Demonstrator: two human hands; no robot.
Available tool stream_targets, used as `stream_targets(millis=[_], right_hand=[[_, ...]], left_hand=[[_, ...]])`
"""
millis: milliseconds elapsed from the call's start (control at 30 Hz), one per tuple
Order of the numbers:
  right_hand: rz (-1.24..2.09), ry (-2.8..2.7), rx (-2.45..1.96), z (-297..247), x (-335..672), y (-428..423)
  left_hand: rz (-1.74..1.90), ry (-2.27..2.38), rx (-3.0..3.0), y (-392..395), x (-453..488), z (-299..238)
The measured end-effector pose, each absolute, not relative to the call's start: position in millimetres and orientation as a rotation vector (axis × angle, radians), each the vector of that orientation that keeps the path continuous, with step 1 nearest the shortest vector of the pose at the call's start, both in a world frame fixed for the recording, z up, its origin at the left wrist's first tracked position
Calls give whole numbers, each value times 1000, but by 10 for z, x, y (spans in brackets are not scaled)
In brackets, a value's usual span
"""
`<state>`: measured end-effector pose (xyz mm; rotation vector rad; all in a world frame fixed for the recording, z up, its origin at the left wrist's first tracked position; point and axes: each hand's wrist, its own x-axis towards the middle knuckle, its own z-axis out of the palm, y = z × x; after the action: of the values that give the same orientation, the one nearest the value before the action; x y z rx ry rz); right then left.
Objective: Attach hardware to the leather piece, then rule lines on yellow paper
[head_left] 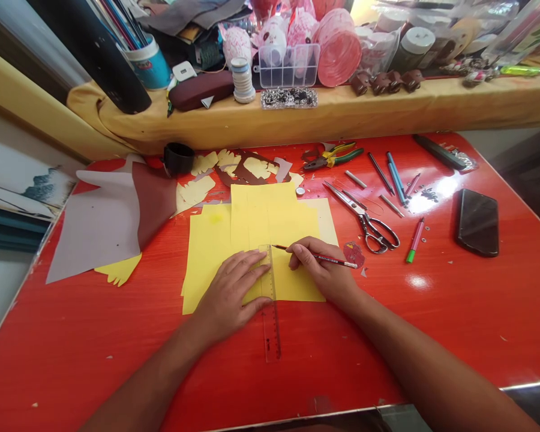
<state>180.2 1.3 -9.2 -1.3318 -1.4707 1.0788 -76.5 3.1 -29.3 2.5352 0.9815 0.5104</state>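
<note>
Several sheets of yellow paper [297, 282] lie overlapped on the red table in front of me. A clear ruler [272, 336] stands lengthwise over them, its near end reaching past the paper onto the table. My left hand [234, 288] lies flat with fingers stretched out, the fingertips pressing the ruler's left side. In my right hand [317, 264] is a dark red and black pencil [335, 260], gripped between thumb and fingers. The pencil's tip points left and is close by the ruler's far end; whether it touches the paper I cannot tell.
Scissors [364, 219], pliers [335, 157], pens [396, 177] and a black phone [477, 222] lie to the right. Grey and brown sheets [103, 216] are at the left, paper scraps [195, 191] behind. A cluttered, cloth-covered ledge [198, 129] runs along the back.
</note>
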Motion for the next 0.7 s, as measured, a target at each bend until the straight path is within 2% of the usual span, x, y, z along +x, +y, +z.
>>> stream_targets(millis=[700], right_hand=[[1082,-1509,-1361,-76,1792,20]], left_hand=[[515,999,2482,21,-766,-296]])
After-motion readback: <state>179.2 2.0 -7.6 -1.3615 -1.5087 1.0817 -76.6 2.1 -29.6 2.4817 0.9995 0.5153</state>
